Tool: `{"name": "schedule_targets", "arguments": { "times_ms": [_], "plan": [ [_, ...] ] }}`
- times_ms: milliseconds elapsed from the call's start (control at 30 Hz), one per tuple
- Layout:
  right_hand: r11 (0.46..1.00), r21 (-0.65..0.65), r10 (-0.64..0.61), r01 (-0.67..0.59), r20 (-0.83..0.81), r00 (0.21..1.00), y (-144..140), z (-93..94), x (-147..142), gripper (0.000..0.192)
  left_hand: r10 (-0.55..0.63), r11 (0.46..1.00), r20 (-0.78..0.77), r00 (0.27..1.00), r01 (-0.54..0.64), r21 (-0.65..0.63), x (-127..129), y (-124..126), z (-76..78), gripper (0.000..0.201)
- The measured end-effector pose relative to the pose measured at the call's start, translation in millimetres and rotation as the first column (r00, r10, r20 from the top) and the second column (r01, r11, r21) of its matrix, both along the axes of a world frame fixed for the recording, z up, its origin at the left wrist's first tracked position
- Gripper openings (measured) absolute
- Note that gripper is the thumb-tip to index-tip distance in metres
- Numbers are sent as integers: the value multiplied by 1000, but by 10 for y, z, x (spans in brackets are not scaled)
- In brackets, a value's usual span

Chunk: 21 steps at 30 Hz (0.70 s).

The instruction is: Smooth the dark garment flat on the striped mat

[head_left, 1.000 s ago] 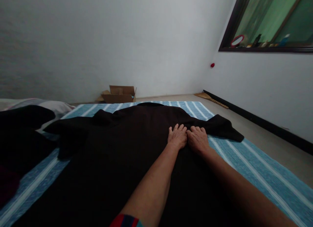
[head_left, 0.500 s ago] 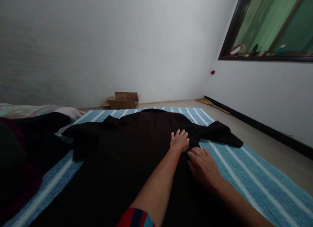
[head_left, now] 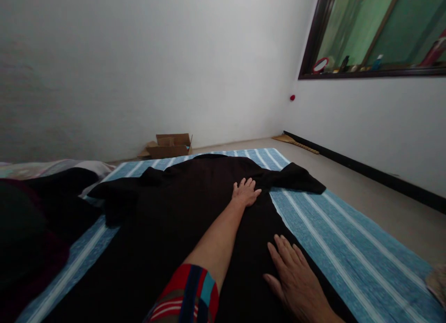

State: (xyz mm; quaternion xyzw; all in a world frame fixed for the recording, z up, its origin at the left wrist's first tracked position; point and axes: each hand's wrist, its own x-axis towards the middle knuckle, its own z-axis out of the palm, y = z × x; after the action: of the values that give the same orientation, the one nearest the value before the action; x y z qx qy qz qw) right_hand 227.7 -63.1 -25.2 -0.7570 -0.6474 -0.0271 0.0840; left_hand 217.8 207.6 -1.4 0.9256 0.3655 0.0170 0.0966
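A black short-sleeved garment [head_left: 181,211] lies spread flat on a blue mat with white stripes [head_left: 334,230]. My left hand [head_left: 245,192] rests palm down on the garment near its right shoulder, fingers apart, arm stretched forward. My right hand [head_left: 294,276] lies flat on the garment's right side, close to me, fingers extended near the cloth's edge. Neither hand grips anything. The garment's right sleeve [head_left: 299,179] sticks out across the mat.
More dark clothes [head_left: 38,221] are piled at the left, over a pale patterned cloth. An open cardboard box [head_left: 169,145] stands by the far wall. A dark-framed window ledge [head_left: 369,72] with small items is on the right wall. Bare floor [head_left: 376,193] runs beside the mat.
My right hand has slid back toward me along the garment's right side, away from the left hand. The left hand has stayed near the shoulder. The view has shifted slightly.
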Motion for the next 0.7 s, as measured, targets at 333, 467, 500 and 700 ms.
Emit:
{"name": "schedule_targets", "arguments": {
  "times_ms": [333,467,500,700],
  "plan": [
    [999,-27,-49,47,-83,995,7,126,-63,58,52,998,-52,997,-50,23,89,-18,21,57],
    [999,-6,-49,48,-98,994,-6,145,-85,57,72,997,-63,995,-71,18,92,-27,58,58],
    [999,-4,-50,50,-104,993,-8,145,-88,57,74,997,-66,995,-74,14,91,-29,67,58],
    [998,-19,-58,55,-148,987,6,134,-76,58,116,993,-52,992,-115,25,144,-113,98,68]
  ]
}}
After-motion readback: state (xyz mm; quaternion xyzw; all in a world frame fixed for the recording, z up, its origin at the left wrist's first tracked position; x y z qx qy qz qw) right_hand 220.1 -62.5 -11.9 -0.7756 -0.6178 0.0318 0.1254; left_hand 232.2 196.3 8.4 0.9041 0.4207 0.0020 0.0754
